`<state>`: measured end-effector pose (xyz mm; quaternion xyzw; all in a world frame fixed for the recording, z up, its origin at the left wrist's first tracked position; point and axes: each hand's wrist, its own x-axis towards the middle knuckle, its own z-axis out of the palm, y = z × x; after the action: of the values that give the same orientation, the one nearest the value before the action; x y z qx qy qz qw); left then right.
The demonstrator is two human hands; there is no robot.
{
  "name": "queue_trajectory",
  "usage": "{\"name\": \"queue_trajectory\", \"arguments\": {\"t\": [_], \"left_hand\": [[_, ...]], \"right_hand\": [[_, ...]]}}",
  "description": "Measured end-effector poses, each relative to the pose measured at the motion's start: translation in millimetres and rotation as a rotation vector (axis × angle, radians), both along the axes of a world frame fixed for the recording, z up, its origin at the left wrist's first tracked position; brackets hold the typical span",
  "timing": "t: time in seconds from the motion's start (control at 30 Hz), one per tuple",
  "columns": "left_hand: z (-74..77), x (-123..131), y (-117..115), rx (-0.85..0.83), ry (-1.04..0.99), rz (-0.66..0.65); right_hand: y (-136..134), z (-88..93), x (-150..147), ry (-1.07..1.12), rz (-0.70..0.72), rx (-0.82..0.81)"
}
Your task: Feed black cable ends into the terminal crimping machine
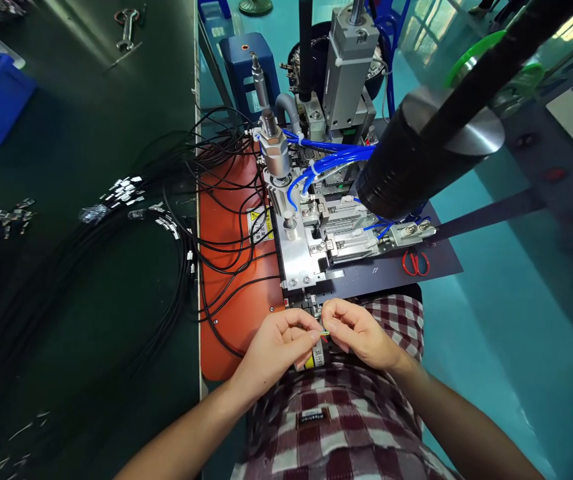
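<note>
Pinching the thin coloured wires [324, 331] between thumb and forefinger, the left hand [279, 347] and the right hand [361, 333] meet just below the metal fixture [316, 247]. Black cables [181, 267] sprawl over the dark worktop [91, 133] on the left, and red scissors [415, 263] lie to the right.

A white-and-yellow sticker [259, 227] on the orange machine base [226, 307] shows a black triangle warning sign, its print too small to read; the small black tag [313, 418] on the checked shirt [346, 427] and the yellow-and-white label [318, 358] bear illegible characters.
</note>
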<state>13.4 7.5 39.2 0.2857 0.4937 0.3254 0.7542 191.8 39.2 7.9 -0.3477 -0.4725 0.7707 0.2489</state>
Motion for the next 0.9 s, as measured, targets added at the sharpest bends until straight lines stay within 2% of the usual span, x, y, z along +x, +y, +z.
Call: {"name": "queue_trajectory", "arguments": {"t": [0.2,0.47,0.6,0.8,0.87,0.9], "left_hand": [[1.4,3,0,0.038,0.129,0.013],[-3.7,5,-2,0.056,0.144,0.095],[-3.9,5,-1,0.056,0.153,0.087],[-0.6,4,-1,0.134,0.24,0.051],[0.9,4,-3,0.185,0.289,0.034],[1.5,4,-3,0.208,0.311,0.028]], "right_hand": [[5,1.2,4,-0.008,0.052,0.011],[-9,6.9,-3,-0.267,-0.175,0.212],[-14,8.7,-8,-0.399,-0.241,0.384],[-9,22.9,-4,-0.473,-0.109,0.732],[-8,23.8,-3,-0.478,-0.088,0.733],[-8,22.7,-3,-0.467,-0.085,0.684]]}}
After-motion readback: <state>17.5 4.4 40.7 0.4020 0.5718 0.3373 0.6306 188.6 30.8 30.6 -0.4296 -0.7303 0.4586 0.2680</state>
